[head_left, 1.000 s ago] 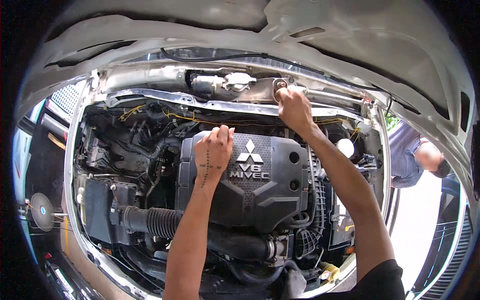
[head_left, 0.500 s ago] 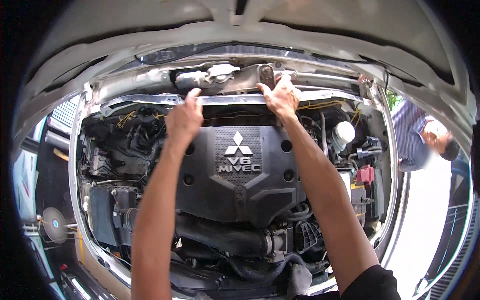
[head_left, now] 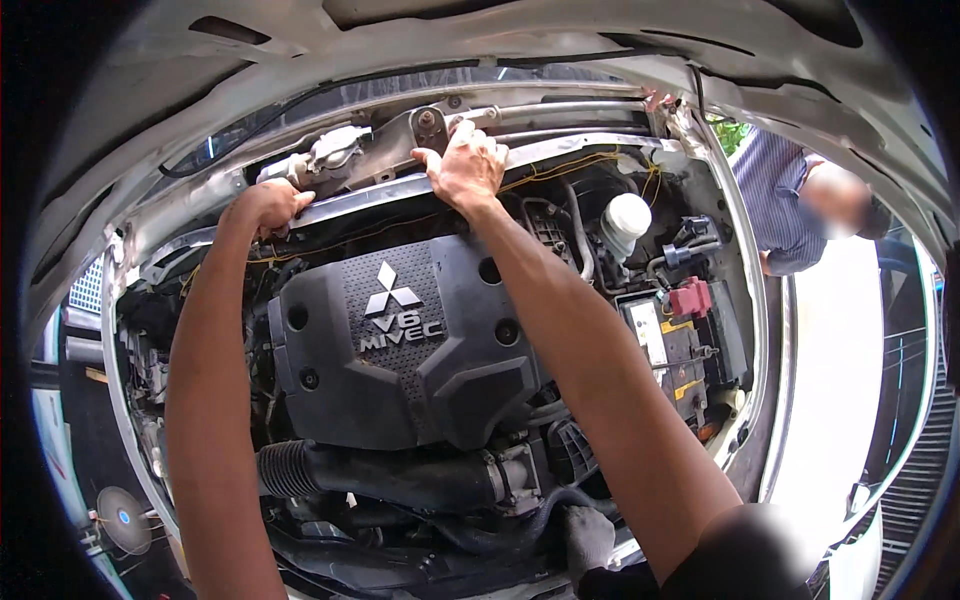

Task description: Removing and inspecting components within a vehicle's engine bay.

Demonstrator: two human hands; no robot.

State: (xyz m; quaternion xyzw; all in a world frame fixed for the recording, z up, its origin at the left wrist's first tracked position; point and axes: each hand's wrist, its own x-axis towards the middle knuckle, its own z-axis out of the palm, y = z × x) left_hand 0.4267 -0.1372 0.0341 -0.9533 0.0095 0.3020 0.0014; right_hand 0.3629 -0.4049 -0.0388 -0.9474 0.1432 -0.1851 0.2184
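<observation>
Under a raised hood, both my arms reach over the engine to the far rim of the bay. My left hand [head_left: 270, 207] is closed, its fingers curled over the left part of the silver metal cowl edge [head_left: 375, 194], just below the wiper motor [head_left: 340, 148]. My right hand [head_left: 466, 168] bends its fingers over the wiper linkage [head_left: 428, 125], beside its round pivot, with the thumb held apart on the left. The fingertips are partly hidden behind the linkage. Below my hands is the black plastic engine cover [head_left: 400, 345].
A white-capped reservoir [head_left: 627, 215] and a battery [head_left: 680, 355] with a red terminal cover sit at the right. A ribbed intake hose [head_left: 370, 475] crosses the front, near a grey knitted glove [head_left: 590, 540]. Another person [head_left: 775, 200] in a striped shirt is beyond the right fender.
The view has swung, shifting the engine bay left and tilting it. My left hand has slid leftward along the cowl edge and bent at the wrist. My right hand stays at the linkage.
</observation>
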